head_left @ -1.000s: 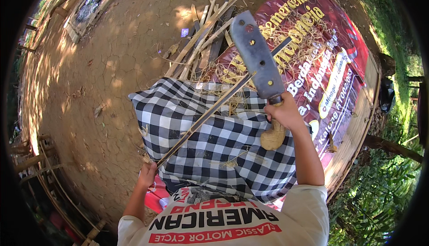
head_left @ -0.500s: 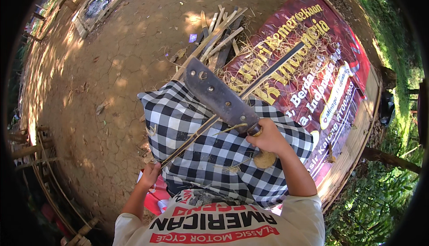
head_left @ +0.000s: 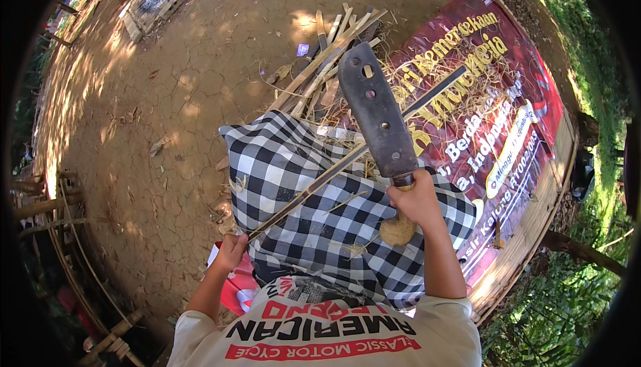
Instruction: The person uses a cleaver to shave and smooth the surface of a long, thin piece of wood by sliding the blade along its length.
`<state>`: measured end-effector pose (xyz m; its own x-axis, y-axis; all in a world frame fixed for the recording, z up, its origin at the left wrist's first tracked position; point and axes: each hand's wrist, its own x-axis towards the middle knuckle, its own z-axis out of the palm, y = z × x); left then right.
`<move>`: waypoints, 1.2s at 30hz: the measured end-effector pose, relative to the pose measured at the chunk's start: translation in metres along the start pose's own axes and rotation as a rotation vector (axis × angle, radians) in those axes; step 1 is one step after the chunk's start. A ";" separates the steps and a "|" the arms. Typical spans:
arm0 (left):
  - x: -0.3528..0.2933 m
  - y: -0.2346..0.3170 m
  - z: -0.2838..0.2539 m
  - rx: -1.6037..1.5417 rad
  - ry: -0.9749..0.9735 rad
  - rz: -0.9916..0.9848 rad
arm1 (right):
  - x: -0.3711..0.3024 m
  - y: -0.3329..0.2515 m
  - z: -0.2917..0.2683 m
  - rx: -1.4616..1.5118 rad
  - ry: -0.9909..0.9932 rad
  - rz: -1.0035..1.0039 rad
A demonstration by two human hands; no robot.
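Observation:
My left hand [head_left: 232,251] is closed on the near end of a long, thin bamboo strip [head_left: 320,181], which slants up to the right across my lap. In my right hand [head_left: 417,200] is a broad machete [head_left: 378,110], gripped by its wooden handle [head_left: 398,229] with a rounded butt. Its dark, wide blade has a row of holes and points up and slightly left. The blade crosses over the strip, hiding part of it; whether they touch I cannot tell. Beneath both lies a black-and-white checkered cloth [head_left: 280,173] over my lap, with a few shavings on it.
Beyond the cloth, several split bamboo pieces [head_left: 327,53] lie in a heap on cracked bare earth [head_left: 160,93]. To the right, a dark red printed banner [head_left: 467,40] strewn with curly shavings [head_left: 434,77] covers a bamboo platform [head_left: 537,200]. A bamboo frame [head_left: 67,227] stands at left.
The machete has swung from pointing up-left to nearly upright, its tip moving right and farther away. My left hand keeps its hold on the strip. The whole view has shifted slightly.

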<state>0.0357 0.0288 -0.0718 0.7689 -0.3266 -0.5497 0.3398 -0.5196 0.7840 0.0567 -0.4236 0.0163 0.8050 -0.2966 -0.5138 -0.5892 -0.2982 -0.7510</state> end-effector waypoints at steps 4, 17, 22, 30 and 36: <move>0.001 -0.007 -0.004 0.010 -0.012 -0.030 | -0.018 0.008 0.024 -0.192 -0.105 -0.222; -0.001 -0.004 -0.002 0.081 0.009 -0.032 | -0.025 0.006 0.023 -0.087 -0.077 -0.092; -0.004 -0.003 0.003 0.067 0.051 0.001 | -0.031 0.000 0.032 -0.111 -0.071 -0.196; -0.003 0.006 -0.003 0.154 0.030 -0.001 | -0.040 0.000 0.008 0.065 0.273 -0.173; -0.014 0.030 0.003 0.323 0.136 0.088 | -0.058 0.000 0.006 -0.019 0.391 -0.270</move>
<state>0.0337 0.0159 -0.0418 0.8600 -0.2847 -0.4234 0.0967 -0.7240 0.6830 0.0105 -0.4009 0.0433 0.8454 -0.5240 -0.1038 -0.3664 -0.4273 -0.8266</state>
